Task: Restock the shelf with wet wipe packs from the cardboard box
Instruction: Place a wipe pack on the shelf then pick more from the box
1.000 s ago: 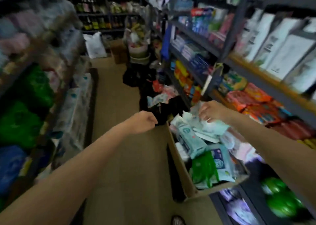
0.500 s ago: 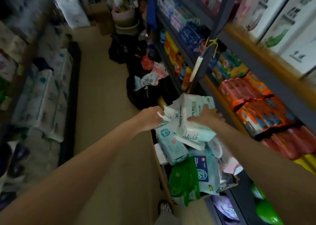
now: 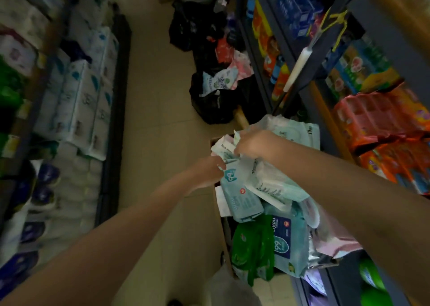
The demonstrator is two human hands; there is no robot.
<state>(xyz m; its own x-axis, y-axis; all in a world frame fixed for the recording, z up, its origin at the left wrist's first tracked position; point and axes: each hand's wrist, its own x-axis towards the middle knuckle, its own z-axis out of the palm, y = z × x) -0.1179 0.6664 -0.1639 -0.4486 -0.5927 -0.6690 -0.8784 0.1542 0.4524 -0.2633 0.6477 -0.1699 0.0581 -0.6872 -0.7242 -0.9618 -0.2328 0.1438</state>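
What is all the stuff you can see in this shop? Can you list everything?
cardboard box: one, brown, on the floor by the right shelf
wet wipe packs: many, pale blue, white, green, pink, piled in the box
black bags: several, down the aisle, packs on top
orange packs: several, on the right shelf
tissue bundles: many, white and blue, on the left
left hand: grips a pack at the box
right hand: grips white packs above the box
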